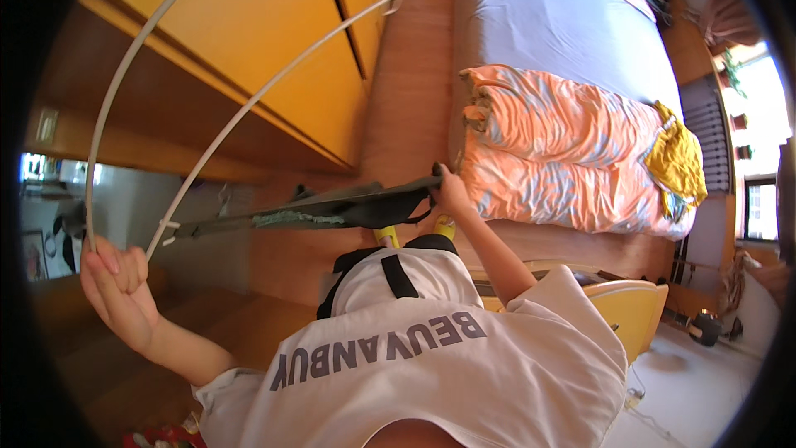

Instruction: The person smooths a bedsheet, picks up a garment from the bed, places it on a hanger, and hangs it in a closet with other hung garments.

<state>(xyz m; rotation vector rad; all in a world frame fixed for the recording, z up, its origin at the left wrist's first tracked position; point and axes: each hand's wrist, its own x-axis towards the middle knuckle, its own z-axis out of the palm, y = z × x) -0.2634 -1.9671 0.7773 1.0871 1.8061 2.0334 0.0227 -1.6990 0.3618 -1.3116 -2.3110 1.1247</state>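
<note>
On the left, my left hand (pixel 118 283) is curled around a white cord or thin tube (pixel 249 102), which rises in two long curved lines to the top of the view. Small white end pieces stick out from one line just above my fingers. My right hand (pixel 452 193) grips the right end of a dark, flat, limp-looking item (pixel 367 205), perhaps cloth or a bag, with a frayed pale green edge. It stretches leftward, seen nearly edge-on, narrowing towards the white end pieces. Whether it joins the cord cannot be told.
A yellow wooden cabinet (pixel 261 56) stands ahead on the left. To the right is a bed (pixel 559 18) with a folded orange patterned quilt (pixel 559 155) and a mustard cloth (pixel 678 155). A yellow wooden furniture piece (pixel 622 308) is close by my right side.
</note>
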